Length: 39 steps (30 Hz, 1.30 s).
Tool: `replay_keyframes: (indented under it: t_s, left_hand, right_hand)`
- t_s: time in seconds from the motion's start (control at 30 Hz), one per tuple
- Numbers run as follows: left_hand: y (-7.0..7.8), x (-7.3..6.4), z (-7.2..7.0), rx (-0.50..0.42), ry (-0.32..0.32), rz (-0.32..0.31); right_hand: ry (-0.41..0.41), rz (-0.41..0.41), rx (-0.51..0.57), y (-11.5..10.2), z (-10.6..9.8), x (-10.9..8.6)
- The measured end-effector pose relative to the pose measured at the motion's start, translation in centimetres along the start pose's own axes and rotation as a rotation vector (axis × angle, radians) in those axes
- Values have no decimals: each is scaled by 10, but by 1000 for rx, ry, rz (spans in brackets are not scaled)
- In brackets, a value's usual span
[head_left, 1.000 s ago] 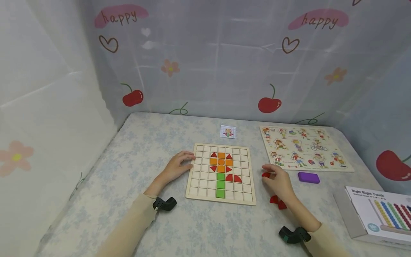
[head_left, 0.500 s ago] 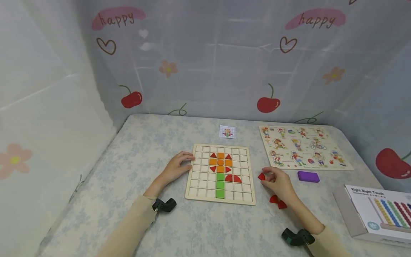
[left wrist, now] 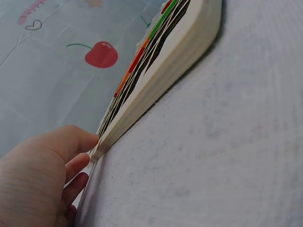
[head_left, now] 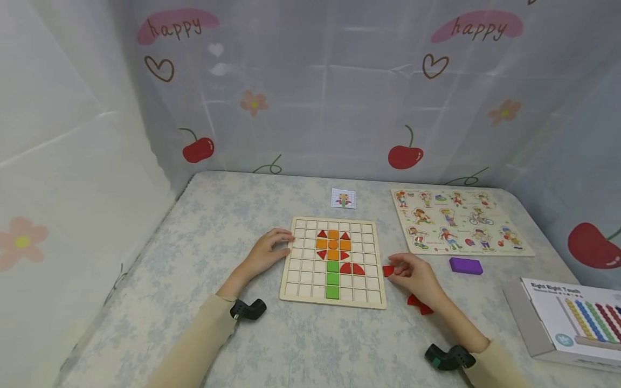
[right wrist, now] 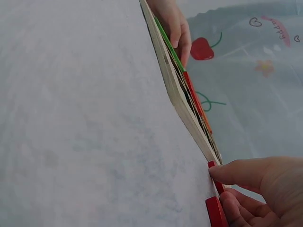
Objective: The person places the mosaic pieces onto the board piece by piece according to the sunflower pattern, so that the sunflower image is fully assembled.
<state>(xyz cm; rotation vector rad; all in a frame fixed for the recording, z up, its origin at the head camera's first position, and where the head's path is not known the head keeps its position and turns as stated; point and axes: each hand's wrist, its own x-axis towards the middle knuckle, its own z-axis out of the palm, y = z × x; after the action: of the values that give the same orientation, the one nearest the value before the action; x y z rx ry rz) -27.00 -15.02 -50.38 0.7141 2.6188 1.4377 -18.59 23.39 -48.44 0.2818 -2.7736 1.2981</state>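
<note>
My right hand (head_left: 414,277) pinches a red quarter-circle block (head_left: 388,271) between thumb and fingers, just off the right edge of the wooden grid board (head_left: 308,264). In the right wrist view the same red block (right wrist: 217,178) shows at the thumb tip. My left hand (head_left: 266,252) touches the board's left edge with loosely extended fingers. Set in the grid are orange squares (head_left: 333,235) around an orange circle, several red triangles (head_left: 345,236), a column of green squares (head_left: 332,278), and two red quarter-circles (head_left: 358,269). Two loose red blocks (head_left: 426,310) lie below my right hand.
A small pattern card (head_left: 343,198) lies behind the board. At the right are a wooden picture puzzle (head_left: 453,245), a purple block (head_left: 466,266) and a white box (head_left: 567,323). A printed curtain (head_left: 310,108) hangs behind the table.
My right hand has brought the red block leftward, towards the board's right edge, and the block has turned in the fingers. My left hand stays at the board's left edge.
</note>
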Motion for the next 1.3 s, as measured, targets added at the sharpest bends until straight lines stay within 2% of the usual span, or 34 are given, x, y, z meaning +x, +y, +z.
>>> replay_keyframes:
  t_s: [0.17,0.43,0.6,0.73,0.83,1.07,1.3]
  left_hand:
    - [0,0,0,-1,-1,-13]
    - [-1,-1,0,-6,-3,-13]
    - [-1,-1,0,-6,-1,-9]
    - [0,-1,1,-2,-9,-25]
    - [0,-2,0,14,-7,-27]
    - [0,-1,0,15,-3,-20]
    - [0,1,1,24,2,-3]
  right_hand:
    - [8,-33,-56,0,3,0]
    - [7,-63,-60,4,5,1]
    - [15,-35,-82,4,1,1]
    - [29,-2,-48,-3,0,1]
    - [5,-20,10,-13,8,0]
    - [-156,-81,139,-40,43,-1]
    - [-124,-134,124,-50,59,1]
